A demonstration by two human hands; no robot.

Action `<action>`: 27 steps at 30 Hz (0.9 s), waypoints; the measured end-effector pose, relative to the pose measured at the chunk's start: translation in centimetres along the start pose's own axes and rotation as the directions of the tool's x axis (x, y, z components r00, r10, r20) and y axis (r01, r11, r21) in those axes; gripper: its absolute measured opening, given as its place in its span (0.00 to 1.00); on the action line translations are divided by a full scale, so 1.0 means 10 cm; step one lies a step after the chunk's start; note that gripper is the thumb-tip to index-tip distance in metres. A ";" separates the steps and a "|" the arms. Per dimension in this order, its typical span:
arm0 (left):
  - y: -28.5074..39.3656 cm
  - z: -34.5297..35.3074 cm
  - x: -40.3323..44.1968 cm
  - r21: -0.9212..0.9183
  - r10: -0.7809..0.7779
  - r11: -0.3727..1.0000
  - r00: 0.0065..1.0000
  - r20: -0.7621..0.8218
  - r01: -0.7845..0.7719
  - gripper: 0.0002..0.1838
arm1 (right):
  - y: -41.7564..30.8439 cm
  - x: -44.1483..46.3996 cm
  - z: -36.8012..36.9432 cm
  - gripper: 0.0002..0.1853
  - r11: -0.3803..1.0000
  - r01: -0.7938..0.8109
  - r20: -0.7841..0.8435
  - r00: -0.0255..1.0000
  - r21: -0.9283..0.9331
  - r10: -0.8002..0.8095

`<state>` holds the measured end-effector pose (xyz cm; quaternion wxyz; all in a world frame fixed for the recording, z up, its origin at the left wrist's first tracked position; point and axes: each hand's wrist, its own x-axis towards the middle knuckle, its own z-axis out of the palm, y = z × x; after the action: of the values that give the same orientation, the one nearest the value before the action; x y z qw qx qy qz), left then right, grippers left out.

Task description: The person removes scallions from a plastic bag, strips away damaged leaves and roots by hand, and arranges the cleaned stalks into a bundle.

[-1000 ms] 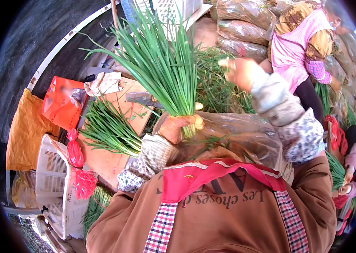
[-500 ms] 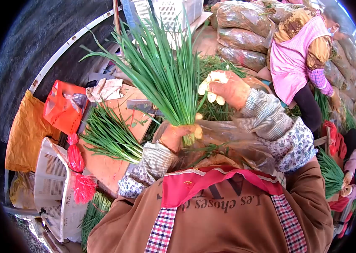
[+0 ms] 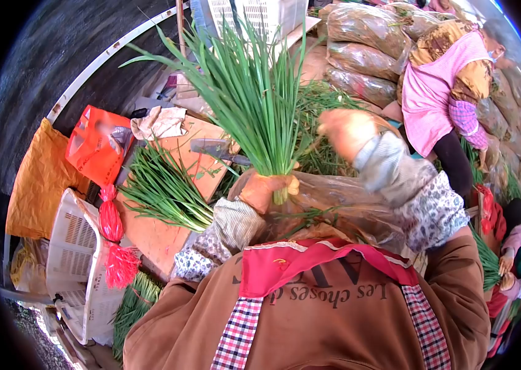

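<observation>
Closed snugly around the pale lower end of a green bunch [image 3: 260, 117] with the left grip [image 3: 266, 190], thumb laid across the front, leaving no visible gap against the stems. Held roughly upright that way, with leaves fanning out beyond the left grip, away from the body. Too blurred at the right grip [image 3: 350, 132] to tell finger spread or any leaf pinched there.

Apparently at the step of tidying the held bunch by picking out stray leaves, to judge by the pile of loose greens [image 3: 327, 157] just beyond and to the right of the left grip. Would call next for firm hold at the base and a light pull from the right on any poor leaf, without bending sound ones.

Reaching inward with the left forearm, low and close before the chest. Bent at the right elbow, with the right grip raised beside the leaves, farther out than the left grip and apart from the main stems. Flanked, to the left of the left grip, by a second bunch [image 3: 165, 188] on a flat board [image 3: 155, 240]; backed, to its right, by a clear plastic sheet [image 3: 359, 197].
</observation>
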<state>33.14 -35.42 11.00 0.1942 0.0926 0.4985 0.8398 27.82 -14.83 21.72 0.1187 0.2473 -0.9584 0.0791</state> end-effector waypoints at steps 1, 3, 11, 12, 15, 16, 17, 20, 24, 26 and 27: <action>-0.01 -0.02 -0.01 -0.021 0.005 1.000 1.000 0.005 -0.005 0.22 | 0.14 0.08 -0.03 0.10 0.990 -0.092 -0.036 0.995 -0.103 0.089; -0.04 -0.03 0.01 -0.066 0.023 0.998 1.000 0.018 -0.022 0.20 | 0.24 0.24 -0.06 0.10 0.909 -0.295 0.262 0.890 -0.294 0.374; -0.13 0.02 0.09 0.115 -0.025 0.993 0.989 -0.146 0.042 0.18 | -0.58 0.29 -0.53 0.24 0.993 0.027 -0.158 0.987 0.112 -0.009; -0.16 0.00 0.09 0.173 0.001 0.985 0.994 -0.107 0.017 0.17 | -0.52 0.34 -0.35 0.21 0.995 0.042 -0.223 0.975 0.093 -0.020; -0.17 0.02 0.11 0.100 0.051 0.994 0.991 -0.124 -0.039 0.17 | -0.43 0.52 -0.25 0.10 0.994 0.002 -0.156 0.988 0.109 0.015; -0.18 -0.02 0.15 0.080 0.034 0.997 0.989 -0.141 -0.023 0.17 | -0.34 0.51 -0.28 0.09 0.975 0.015 -0.134 0.991 0.223 0.015; -0.20 -0.05 0.17 0.055 0.010 0.998 0.987 -0.159 -0.001 0.17 | -0.26 0.50 -0.32 0.09 0.941 0.022 -0.103 0.995 0.336 0.013; -0.19 -0.04 0.17 0.018 -0.026 0.999 0.968 -0.248 0.032 0.15 | 0.02 0.30 -0.62 0.11 0.490 -0.140 -0.129 0.870 0.860 0.475; -0.27 -0.07 0.29 0.139 0.068 0.990 0.963 -0.261 -0.033 0.11 | -0.17 0.21 -0.64 0.26 0.780 -0.045 -0.341 0.882 0.625 0.324; -0.32 -0.05 0.29 0.153 0.082 0.987 0.961 -0.263 -0.042 0.08 | -0.45 0.23 -0.87 0.26 0.756 -0.045 -0.212 0.948 0.652 0.239; -0.32 -0.01 0.28 0.142 0.067 0.989 0.961 -0.267 -0.029 0.08 | -0.52 0.32 -0.93 0.26 0.742 -0.073 -0.138 0.966 0.667 0.218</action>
<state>31.36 -32.97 8.06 0.0966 0.0019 0.5744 0.8128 29.41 -18.86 31.94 0.1167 0.1876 -0.8681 0.4445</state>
